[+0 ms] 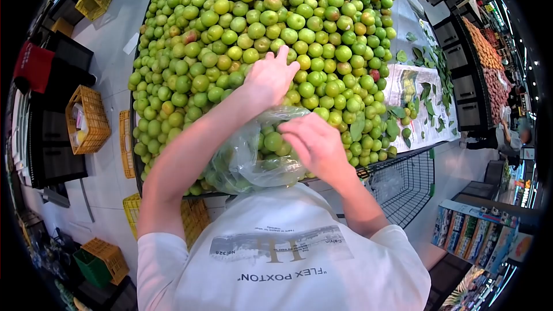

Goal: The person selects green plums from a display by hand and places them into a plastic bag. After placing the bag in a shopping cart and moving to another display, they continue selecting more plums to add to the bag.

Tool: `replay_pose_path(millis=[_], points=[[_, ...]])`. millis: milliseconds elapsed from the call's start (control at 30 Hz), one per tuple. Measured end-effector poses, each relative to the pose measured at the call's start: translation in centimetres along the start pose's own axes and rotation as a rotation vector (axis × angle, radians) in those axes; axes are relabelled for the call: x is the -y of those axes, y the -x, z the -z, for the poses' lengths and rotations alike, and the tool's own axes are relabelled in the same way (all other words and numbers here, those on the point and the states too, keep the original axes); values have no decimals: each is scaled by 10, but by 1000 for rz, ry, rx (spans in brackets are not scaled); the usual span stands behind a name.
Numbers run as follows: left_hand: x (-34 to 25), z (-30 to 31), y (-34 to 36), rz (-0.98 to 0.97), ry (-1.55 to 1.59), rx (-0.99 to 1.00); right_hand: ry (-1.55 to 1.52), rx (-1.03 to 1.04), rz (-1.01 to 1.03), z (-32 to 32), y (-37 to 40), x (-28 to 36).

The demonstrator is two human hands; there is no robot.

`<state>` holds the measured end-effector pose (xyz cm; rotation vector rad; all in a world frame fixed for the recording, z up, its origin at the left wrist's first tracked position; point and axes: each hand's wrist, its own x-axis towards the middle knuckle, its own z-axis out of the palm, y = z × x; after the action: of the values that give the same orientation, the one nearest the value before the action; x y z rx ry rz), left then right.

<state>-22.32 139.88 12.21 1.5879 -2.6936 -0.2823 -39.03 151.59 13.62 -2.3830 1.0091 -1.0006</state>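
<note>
A big heap of round green fruit that look like plums (213,34), some tinged yellow or red, covers the stand in front of me. My left hand (271,78) reaches over the heap with thumb and forefinger apart, its fingertips at the fruit. No fruit shows in its grasp. Close to my chest, a clear plastic bag (247,158) gapes upward with several green plums inside. My right hand (314,144) is at the bag's right side, fingers curled and closed on its rim. Part of the bag lies behind my left forearm.
Newspaper (423,80) with loose leaves lies right of the heap. A wire shopping cart (403,187) stands at the stand's near right corner. Yellow crates (89,118) are on the floor to the left. Boxed goods (475,233) stand at lower right. Another person (501,138) is far right.
</note>
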Motion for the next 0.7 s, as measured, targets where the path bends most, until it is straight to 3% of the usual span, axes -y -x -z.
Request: replay_pose_path(millis=[33,133,200,333,500,700], points=[[1,-2,-1,-25,-14,1,44,-111,-4,8,-3,-7],[2,6,2,-83,-29,21,257,-152,-89,24,-6,-44],[3,6,3,-116,-31,41,480,-120,-279,22,-7,-68],[5,6,-1,-97,-67,55,459,85,-266,7,-9,-98],[11,8,0,-63,12,65,396,163,-320,4,-19,-95],[39,8,18,-86,533,-120,550,198,-157,0,-19,-92]])
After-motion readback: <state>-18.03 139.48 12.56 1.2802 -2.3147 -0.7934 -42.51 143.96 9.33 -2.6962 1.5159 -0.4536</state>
